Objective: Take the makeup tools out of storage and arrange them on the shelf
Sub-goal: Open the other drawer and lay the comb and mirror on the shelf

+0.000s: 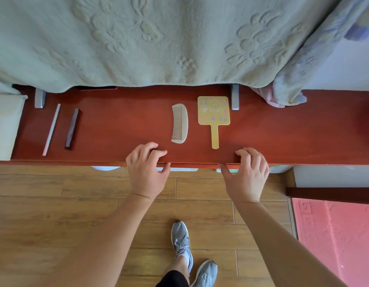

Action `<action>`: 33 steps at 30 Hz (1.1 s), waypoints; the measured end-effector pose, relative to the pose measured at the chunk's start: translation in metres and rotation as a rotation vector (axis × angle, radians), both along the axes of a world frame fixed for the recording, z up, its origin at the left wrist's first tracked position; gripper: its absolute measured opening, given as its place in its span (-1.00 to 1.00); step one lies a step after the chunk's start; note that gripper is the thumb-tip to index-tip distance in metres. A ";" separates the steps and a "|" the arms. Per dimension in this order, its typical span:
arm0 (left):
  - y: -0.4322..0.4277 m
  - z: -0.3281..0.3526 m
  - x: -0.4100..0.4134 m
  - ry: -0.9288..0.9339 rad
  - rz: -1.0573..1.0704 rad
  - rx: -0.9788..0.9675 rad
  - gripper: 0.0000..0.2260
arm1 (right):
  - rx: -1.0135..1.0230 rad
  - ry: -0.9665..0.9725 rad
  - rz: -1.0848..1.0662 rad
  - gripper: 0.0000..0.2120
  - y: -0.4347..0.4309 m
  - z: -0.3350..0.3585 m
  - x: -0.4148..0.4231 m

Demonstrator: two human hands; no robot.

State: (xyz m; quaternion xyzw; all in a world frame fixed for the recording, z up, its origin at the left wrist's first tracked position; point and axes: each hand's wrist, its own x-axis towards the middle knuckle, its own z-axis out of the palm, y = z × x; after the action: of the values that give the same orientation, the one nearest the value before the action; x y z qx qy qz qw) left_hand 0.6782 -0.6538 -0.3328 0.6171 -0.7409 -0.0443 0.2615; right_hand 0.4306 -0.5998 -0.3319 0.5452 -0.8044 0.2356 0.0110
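Note:
On the red-brown shelf (121,125) lie several makeup tools. From left to right they are a thin pale pencil (51,129), a dark pencil (72,128), a beige comb (180,123) and a yellow hand mirror (213,112) with its handle pointing toward me. My left hand (147,168) holds the shelf's front edge just below the comb, curled fingers on top and thumb at the edge. Just right of the mirror's handle, my right hand (246,172) holds the same edge in the same way. Neither hand touches a tool.
A pale green embossed blanket (158,38) hangs over the back of the shelf, hiding what is behind it. Two grey brackets (234,97) stand at the shelf's rear. Below are a wooden floor (55,204), my grey shoes (182,243) and a pink mat (334,235).

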 end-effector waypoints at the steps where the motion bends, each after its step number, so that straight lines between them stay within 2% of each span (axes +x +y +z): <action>1: 0.000 0.001 0.000 0.001 -0.001 0.007 -0.72 | 0.001 -0.001 -0.002 -0.54 0.000 0.000 0.000; 8: 0.003 0.013 -0.003 -0.006 0.006 0.111 -0.70 | 0.085 -0.031 -0.002 -0.54 -0.001 0.012 0.004; 14: 0.013 0.034 -0.001 -0.073 -0.049 0.274 -0.53 | 0.273 -0.016 0.104 -0.40 0.004 0.034 0.001; 18: 0.017 0.053 -0.001 -0.027 -0.078 0.339 -0.45 | 0.394 -0.039 0.166 -0.40 0.008 0.056 0.001; 23: 0.027 0.088 -0.008 0.040 -0.094 0.330 -0.43 | 0.395 -0.117 0.205 -0.42 0.020 0.091 0.008; 33: 0.052 0.185 -0.015 0.009 -0.093 0.417 -0.36 | 0.409 -0.124 0.259 -0.40 0.042 0.180 -0.002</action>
State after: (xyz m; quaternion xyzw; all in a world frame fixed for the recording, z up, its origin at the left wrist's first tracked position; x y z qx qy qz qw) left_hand 0.6630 -0.6022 -0.1482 0.6227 -0.7422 -0.2114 0.1292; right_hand 0.4282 -0.5576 -0.1515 0.6189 -0.7581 0.1002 -0.1794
